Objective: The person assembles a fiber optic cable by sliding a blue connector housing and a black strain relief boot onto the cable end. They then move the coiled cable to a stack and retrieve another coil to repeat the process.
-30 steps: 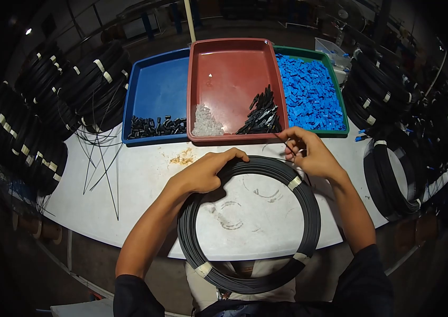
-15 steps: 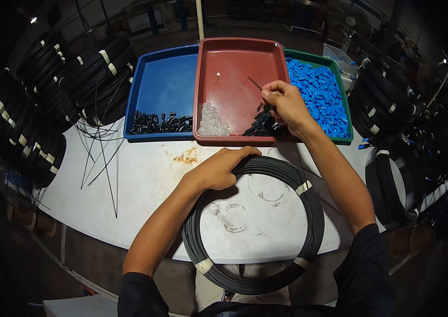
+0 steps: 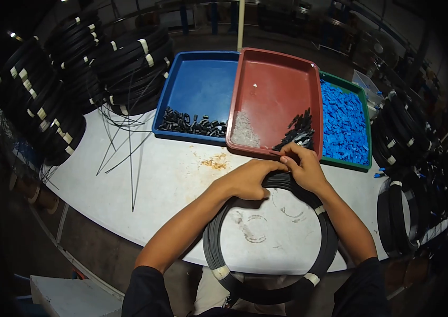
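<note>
A coil of black cable (image 3: 216, 240), bound with pale tape, lies partly on the white table and overhangs its front edge towards my body. My left hand (image 3: 253, 179) is closed over the coil's far side, thumb on the inner edge. Close against its fingertips is my right hand (image 3: 304, 168), thumb and forefinger pinched together; whatever they hold is hidden. Just beyond the hands, the red tray (image 3: 277, 79) contains a pile of thin black pieces (image 3: 302, 129) and a heap of small clear pieces (image 3: 245, 131).
A blue tray (image 3: 205, 84) with short black parts stands left of the red one, and a green tray (image 3: 367, 129) of small blue parts stands right. Stacked cable coils (image 3: 36, 105) rise at the left, loose ends trailing onto the table (image 3: 182, 195). More coils (image 3: 393, 216) stand right.
My right hand has come down from above the red tray to the coil beside my left hand. The thin dark piece it held up is no longer visible. The camera view has shifted.
</note>
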A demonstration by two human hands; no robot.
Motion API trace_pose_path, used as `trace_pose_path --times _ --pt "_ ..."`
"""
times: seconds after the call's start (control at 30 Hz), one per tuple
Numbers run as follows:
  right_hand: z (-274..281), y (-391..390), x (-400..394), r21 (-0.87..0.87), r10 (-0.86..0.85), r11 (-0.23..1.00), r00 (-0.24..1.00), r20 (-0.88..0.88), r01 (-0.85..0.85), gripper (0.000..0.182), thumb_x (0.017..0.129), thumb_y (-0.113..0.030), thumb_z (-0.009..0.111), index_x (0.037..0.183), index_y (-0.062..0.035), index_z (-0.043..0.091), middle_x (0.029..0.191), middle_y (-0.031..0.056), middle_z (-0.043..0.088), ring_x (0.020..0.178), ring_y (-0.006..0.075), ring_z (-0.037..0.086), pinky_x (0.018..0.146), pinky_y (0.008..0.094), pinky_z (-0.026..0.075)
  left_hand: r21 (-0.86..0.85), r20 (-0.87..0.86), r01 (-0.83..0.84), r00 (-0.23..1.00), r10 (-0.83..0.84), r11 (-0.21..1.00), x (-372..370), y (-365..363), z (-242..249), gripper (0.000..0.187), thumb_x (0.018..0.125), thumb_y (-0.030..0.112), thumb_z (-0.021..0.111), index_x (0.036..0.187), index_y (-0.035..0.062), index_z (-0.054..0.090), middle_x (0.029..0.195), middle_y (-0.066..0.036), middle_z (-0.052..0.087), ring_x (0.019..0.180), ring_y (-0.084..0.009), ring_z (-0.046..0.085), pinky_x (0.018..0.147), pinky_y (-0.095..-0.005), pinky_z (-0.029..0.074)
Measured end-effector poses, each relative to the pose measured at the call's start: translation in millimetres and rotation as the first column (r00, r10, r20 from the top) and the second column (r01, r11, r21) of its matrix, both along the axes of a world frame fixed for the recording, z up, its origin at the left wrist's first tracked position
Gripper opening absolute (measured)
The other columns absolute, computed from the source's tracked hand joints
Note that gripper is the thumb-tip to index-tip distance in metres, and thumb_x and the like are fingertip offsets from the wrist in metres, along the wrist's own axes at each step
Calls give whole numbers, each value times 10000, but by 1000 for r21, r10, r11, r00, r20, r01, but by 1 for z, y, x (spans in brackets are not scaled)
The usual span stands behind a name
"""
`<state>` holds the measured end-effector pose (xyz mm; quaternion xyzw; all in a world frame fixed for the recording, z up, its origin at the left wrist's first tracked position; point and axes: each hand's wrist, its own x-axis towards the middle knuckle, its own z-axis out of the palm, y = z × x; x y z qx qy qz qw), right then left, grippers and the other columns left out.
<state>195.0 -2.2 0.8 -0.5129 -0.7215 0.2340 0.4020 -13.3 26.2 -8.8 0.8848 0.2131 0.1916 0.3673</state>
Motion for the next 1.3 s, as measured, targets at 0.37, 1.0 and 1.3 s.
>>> trace_pose_path --times 0.37,1.0,1.3 --pt "-11 -5 17 14 78 997 991 -107 -76 65 849 -58 711 859 -3 678 763 40 614 609 89 498 557 261 377 78 -16 86 996 -85 993 -23 3 22 713 859 315 759 1443 7 491 1425 -237 553 1293 -378 560 1104 -432 433" --pt "5 -10 17 -67 114 991 993 -31 -116 76 779 -62 732 778 8 700 687 52 641 572 112 543 541 263 398 465 -321 -473 698 640 748 -176 112 37 270 870 -11 646 1120 30 737 1078 -138 730 1103 -309 638 964 -407 509" --pt "0 -7 17 -89 59 994 996 -72 -65 44 765 -34 729 785 -2 706 681 21 627 547 64 456 529 243 351 487 -185 -532 712 677 693 -180 129 43 315 863 -19 660 1166 55 707 1137 -126 712 1082 -305 637 959 -409 511"
